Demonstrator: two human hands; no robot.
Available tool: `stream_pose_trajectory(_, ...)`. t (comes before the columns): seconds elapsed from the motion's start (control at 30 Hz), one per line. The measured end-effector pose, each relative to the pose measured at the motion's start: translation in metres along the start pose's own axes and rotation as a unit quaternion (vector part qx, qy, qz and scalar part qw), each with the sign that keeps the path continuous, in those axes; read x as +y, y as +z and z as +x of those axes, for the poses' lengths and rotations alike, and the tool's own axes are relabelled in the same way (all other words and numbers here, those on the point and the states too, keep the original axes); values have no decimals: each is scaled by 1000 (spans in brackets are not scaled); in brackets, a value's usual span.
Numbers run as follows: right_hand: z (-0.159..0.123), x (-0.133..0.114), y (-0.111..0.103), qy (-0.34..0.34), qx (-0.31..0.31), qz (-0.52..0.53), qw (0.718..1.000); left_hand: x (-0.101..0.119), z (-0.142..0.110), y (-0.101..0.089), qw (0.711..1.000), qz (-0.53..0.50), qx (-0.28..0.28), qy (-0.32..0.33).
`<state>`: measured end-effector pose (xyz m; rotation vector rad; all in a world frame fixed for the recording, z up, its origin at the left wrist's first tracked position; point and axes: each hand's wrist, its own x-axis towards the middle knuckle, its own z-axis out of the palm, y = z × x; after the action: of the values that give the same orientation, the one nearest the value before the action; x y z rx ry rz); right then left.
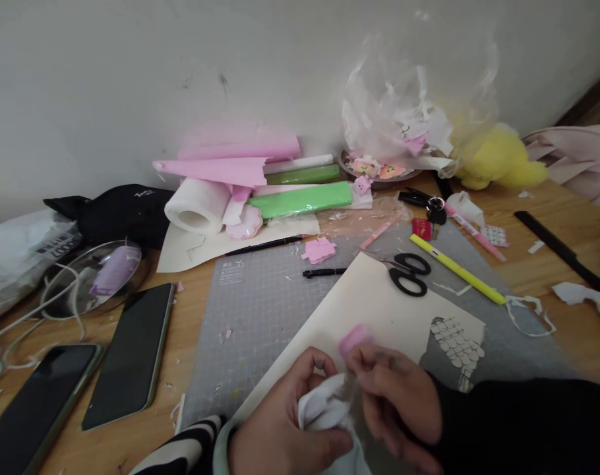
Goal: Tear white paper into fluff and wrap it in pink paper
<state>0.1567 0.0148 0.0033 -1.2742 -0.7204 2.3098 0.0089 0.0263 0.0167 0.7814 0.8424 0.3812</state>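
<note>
My left hand point(290, 422) is closed around a white, crumpled piece of thin paper or cloth point(330, 402) low in the view. The fingers of my right hand point(399, 396) are pinched together at its right side, against a greyish edge that hangs down between the hands. How far the right fingers grip this same piece is partly hidden. Just beyond the right fingertips is a small pink piece point(355, 338), blurred. Under the hands lies a cream paper sheet point(369, 297), with black-handled scissors point(409, 274) on its far edge.
A grey cutting mat point(250, 316) bears a yellow cutter point(458, 269), a black pen point(324, 272) and a pink cutout point(320, 251). Two phones point(132, 356) lie left. Behind are a paper roll point(198, 204), green packs point(304, 200), a plastic bag point(393, 99) and a yellow plush point(498, 158).
</note>
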Motion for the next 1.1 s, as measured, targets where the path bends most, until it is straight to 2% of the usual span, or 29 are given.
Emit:
stream_pose_trajectory(0.17,-1,4,3,-62,40,-46,996,0,1,1,1000,-19,6,4)
stream_pose_trajectory(0.3,-1,4,2,1,7,-10,1000,-1,1,0,1000,-22,-4,7)
stream_pose_trajectory(0.43,0,0,-2,-4,-29,-16,999,-4,1,-2,999,-26,-23,24)
stream_pose_trajectory(0.53,1,-3,-3,6,-15,9,1000,-5,1,-3,999,-24,-34,26)
stream_pose_trajectory(0.6,1,-3,-2,7,-1,9,1000,-4,1,-3,999,-20,-29,24)
stream_pose_trajectory(0.73,0,1,0,-7,-13,-23,1000,-2,0,-2,999,-25,-23,28)
stream_pose_trajectory(0.9,-2,1,0,15,-31,41,999,0,0,-1,999,-19,-21,19)
stream_pose_trajectory(1.1,-1,0,-2,8,-35,25,999,1,0,0,1000,-14,-8,15)
